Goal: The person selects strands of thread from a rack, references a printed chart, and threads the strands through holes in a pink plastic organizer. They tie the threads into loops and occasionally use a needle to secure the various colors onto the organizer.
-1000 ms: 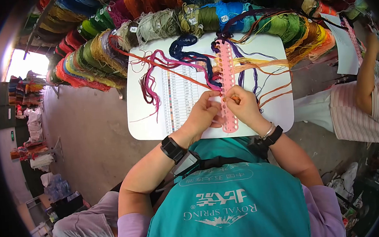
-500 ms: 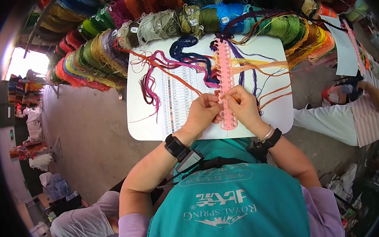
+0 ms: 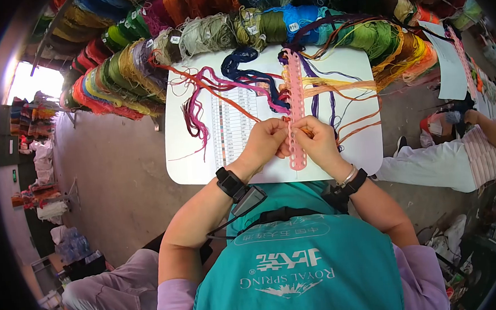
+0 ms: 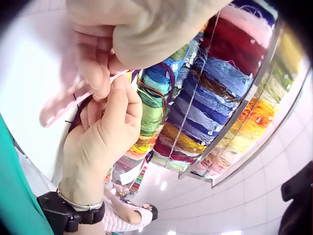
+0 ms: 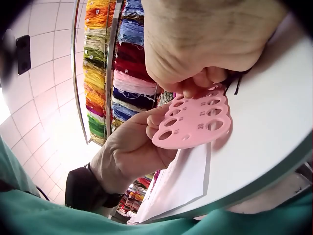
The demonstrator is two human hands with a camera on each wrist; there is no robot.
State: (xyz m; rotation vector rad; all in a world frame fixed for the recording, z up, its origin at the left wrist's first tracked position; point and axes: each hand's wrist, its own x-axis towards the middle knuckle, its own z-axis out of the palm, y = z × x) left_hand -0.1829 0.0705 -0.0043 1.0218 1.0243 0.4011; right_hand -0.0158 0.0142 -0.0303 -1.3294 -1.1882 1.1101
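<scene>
A long pink thread card (image 3: 294, 89) with numbered holes along both edges stands over the white board, strands of thread tied along its upper part. At its left edge my left hand (image 3: 265, 145) pinches an orange-red thread (image 3: 216, 97) close to a hole; fingers sit partly under the card in the right wrist view. My right hand (image 3: 318, 145) grips the right edge with thumb and curled fingers, an orange strand showing inside it. Holes marked 20 and 21 show near the card's rounded end (image 5: 190, 139). The pinched fingertips partly hide the thread.
The white board (image 3: 362, 162) carries a printed colour chart (image 3: 237, 113), with navy thread (image 3: 237, 65) and magenta thread (image 3: 203, 115) lying across it. Thick skeins (image 3: 206, 32) hang on racks behind. A person in a striped shirt (image 3: 489, 157) is at the right.
The card has tilted and shifted slightly between the hands. My left fingers have drawn a little down along its left edge. The person at the right has moved farther right.
</scene>
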